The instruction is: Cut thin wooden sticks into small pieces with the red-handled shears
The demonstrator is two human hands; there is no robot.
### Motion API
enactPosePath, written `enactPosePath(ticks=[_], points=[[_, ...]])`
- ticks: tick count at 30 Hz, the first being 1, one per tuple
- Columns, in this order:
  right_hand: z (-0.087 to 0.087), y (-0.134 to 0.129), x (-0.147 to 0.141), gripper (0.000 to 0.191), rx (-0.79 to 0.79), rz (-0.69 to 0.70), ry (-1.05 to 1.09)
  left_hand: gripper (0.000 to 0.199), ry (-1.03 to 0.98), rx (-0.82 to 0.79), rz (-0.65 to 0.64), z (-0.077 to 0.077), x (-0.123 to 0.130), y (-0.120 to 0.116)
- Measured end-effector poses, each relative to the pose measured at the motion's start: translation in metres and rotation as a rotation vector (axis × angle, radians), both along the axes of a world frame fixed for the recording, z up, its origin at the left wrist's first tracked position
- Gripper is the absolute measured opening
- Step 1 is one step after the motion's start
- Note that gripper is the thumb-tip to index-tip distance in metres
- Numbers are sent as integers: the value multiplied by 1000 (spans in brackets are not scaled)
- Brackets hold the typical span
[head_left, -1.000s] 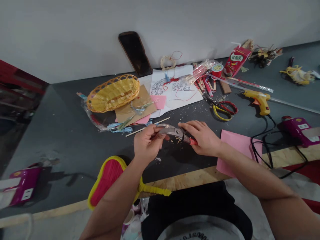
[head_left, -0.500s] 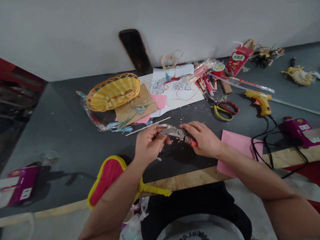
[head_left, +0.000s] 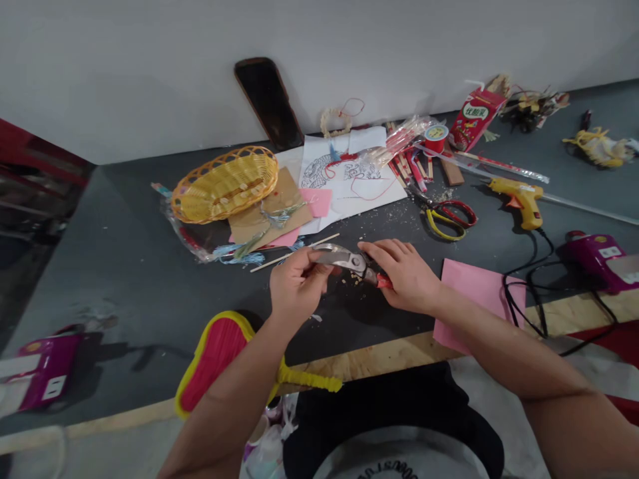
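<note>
Right hand is gripping the red handle of the shears; left hand is closed with fingertips pinched at the blade end, but I cannot tell what is between them. These shears are above the near middle of the dark counter. At the near edge, left of the middle, is a red piece with yellow border, partly hidden by the left forearm. Farther, at left, lies the yellow basket, and to its right, the white papers. Near right is a pink sheet. One phone leans on the far wall. Glue gun is at right, with scissors to its left. Thin stick lies just beyond the left hand.
</note>
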State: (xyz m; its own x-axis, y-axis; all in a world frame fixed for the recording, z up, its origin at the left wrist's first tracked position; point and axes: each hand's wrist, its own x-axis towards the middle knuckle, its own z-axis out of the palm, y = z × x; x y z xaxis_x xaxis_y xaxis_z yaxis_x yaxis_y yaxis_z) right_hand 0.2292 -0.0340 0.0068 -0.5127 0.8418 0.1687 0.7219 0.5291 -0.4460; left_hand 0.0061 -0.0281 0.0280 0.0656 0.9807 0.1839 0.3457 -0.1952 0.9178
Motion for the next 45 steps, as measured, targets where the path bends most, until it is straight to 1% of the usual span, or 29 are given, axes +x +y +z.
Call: enactPosePath(ticks=[5, 10, 19, 22, 27, 34, 36, 40, 45], points=[[3, 0, 2, 74, -19, 34, 12, 21, -177, -151, -89, -1, -1, 1], [3, 2, 2, 71, -33, 64, 37, 26, -210, -194, -88, 0, -1, 0], [5, -6, -4, 64, -92, 4, 35, 24, -150, -156, -70, -2, -1, -2], [6, -5, -3, 63, -115, 38, 78, 23, -108, -114, -57, -4, -3, -3], [8, 0, 3, 62, -122, 100, 146, 25, -13, -56, -49, -7, -5, -4], [11, -1, 6, 59, -210, 193, 241, 24, 46, 37, -43, 0, -6, -6], [10, -1, 5, 61, -178, 158, 206, 25, 24, 24, -51, 1, -6, -5], [7, 1, 4, 70, -56, 29, 47, 22, 5, -7, -72, 1, -3, -2], [4, 3, 5, 74, -19, 31, 11, 21, 4, -28, -111, 2, 0, 0]])
